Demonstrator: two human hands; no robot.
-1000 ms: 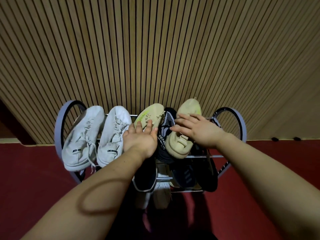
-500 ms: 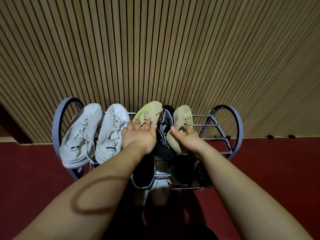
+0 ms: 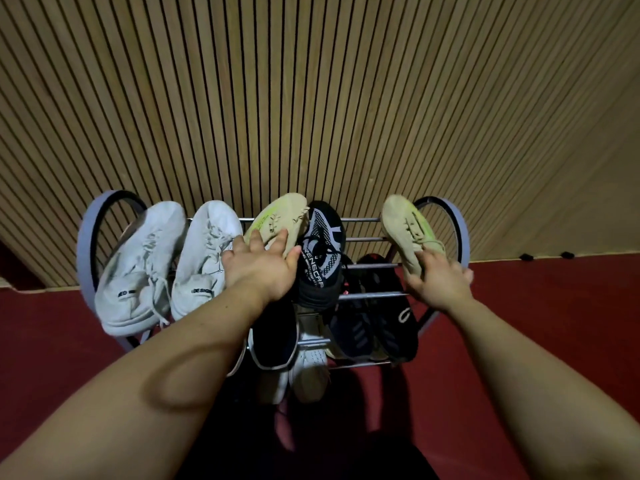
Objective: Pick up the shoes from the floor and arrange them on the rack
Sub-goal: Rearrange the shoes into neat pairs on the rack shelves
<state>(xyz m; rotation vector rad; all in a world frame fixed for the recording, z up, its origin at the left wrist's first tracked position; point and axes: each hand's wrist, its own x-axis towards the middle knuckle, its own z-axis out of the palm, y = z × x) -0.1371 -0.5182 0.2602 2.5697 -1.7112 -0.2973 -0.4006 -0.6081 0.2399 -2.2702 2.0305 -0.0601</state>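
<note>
A metal shoe rack (image 3: 363,220) with round grey end hoops stands against the slatted wall. On its top tier lie two white sneakers (image 3: 138,268) (image 3: 204,258), a beige shoe with lime marks (image 3: 277,216) and a black-and-white knit shoe (image 3: 320,251). My left hand (image 3: 259,268) rests flat on the heel half of the beige shoe. My right hand (image 3: 438,282) grips the heel of the second beige shoe (image 3: 403,230) at the rack's right end. Dark shoes (image 3: 377,323) and a white one (image 3: 311,362) fill the lower tiers.
The wood-slat wall rises directly behind the rack. Dark red floor spreads on both sides. Bare rails (image 3: 363,239) show on the top tier between the black shoe and the right beige shoe. Two small black stoppers (image 3: 526,257) sit at the wall's base on the right.
My right hand has carried the second beige shoe from beside the black shoe to the rack's right end. The left hand has stayed on the first beige shoe.
</note>
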